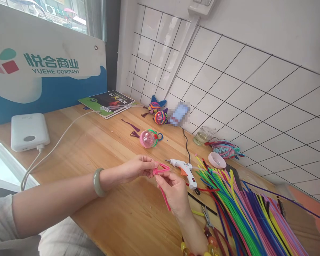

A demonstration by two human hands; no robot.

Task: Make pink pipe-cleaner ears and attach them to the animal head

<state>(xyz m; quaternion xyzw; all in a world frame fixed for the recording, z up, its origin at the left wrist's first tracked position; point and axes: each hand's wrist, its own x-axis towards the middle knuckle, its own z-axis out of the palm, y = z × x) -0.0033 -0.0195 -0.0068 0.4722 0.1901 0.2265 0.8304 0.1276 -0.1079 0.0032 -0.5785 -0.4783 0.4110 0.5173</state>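
Both my hands pinch one pink pipe cleaner over the wooden table. My left hand comes in from the left, a pale green bangle on its wrist, and its fingers are closed on the bent loop at the cleaner's top. My right hand rises from below with a beaded bracelet at the wrist, its fingers closed on the same cleaner, whose tail runs down past the palm. A white hot glue gun lies just to the right of the hands.
A big fan of coloured pipe cleaners covers the table's right side. Behind are a pink ball ornament, woven figures, a glass jar, a pink dish, a booklet and a white power bank with its cable.
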